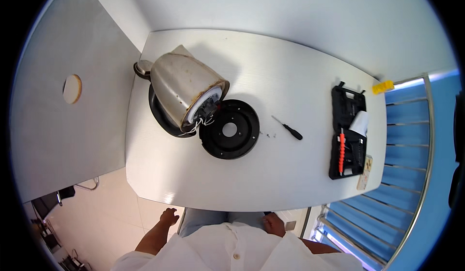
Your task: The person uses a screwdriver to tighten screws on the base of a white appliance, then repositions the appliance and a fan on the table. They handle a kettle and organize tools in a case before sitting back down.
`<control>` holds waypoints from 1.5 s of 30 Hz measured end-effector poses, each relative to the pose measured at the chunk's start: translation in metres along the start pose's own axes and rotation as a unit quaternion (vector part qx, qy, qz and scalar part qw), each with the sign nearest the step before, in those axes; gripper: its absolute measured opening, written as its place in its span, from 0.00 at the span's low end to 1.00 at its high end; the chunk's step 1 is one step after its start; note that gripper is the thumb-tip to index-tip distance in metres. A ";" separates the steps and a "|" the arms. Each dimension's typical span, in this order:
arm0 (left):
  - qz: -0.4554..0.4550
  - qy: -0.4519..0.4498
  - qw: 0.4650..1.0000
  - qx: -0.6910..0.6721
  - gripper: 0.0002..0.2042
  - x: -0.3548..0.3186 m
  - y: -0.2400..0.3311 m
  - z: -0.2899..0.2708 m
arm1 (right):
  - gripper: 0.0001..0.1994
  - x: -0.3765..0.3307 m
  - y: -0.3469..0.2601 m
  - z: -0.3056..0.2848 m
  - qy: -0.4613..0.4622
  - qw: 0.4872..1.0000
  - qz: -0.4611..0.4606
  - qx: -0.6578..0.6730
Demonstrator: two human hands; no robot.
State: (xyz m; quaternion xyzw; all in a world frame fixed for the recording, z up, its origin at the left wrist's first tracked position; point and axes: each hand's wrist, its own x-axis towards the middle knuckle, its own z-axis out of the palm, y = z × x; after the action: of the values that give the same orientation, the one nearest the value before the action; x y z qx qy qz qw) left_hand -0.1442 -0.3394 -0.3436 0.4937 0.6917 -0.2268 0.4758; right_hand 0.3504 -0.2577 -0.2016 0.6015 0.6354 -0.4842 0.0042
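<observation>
Both hands hang below the table (271, 183) edge, left hand (168, 217) with fingers loosely spread, right hand (274, 224) curled, holding nothing. Beyond them the kettle (186, 89) lies tipped, wires exposed, base plate (229, 129) off beside it; screwdriver (288, 128) right of the plate. Reassembly apparently remains.

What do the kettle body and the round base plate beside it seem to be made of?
Kettle body: probably brushed stainless steel, with a dull silver sheen and brownish staining near the rim. Round base plate: likely matt black plastic, moulded with a centre hole.
</observation>
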 end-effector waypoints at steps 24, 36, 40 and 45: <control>0.049 -0.033 0.997 0.051 0.23 0.082 0.071 -0.029 | 0.21 0.099 0.194 0.068 -0.245 0.931 0.209 -0.170; 0.078 0.002 0.993 0.089 0.23 0.121 0.085 -0.098 | 0.23 0.113 0.197 0.063 -0.223 0.943 0.178 -0.171; 0.091 0.022 0.992 0.084 0.23 0.128 0.086 -0.088 | 0.24 0.125 0.212 0.068 -0.206 0.949 0.147 -0.189; 0.122 0.041 0.988 0.086 0.23 0.134 0.082 -0.058 | 0.25 0.135 0.233 0.082 -0.170 0.957 0.093 -0.216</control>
State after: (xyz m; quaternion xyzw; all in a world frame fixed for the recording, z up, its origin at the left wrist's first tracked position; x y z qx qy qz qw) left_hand -0.1038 -0.1977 -0.4232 0.6227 0.6231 -0.2052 0.4264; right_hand 0.4448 -0.2507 -0.4673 0.5515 0.6563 -0.4278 0.2865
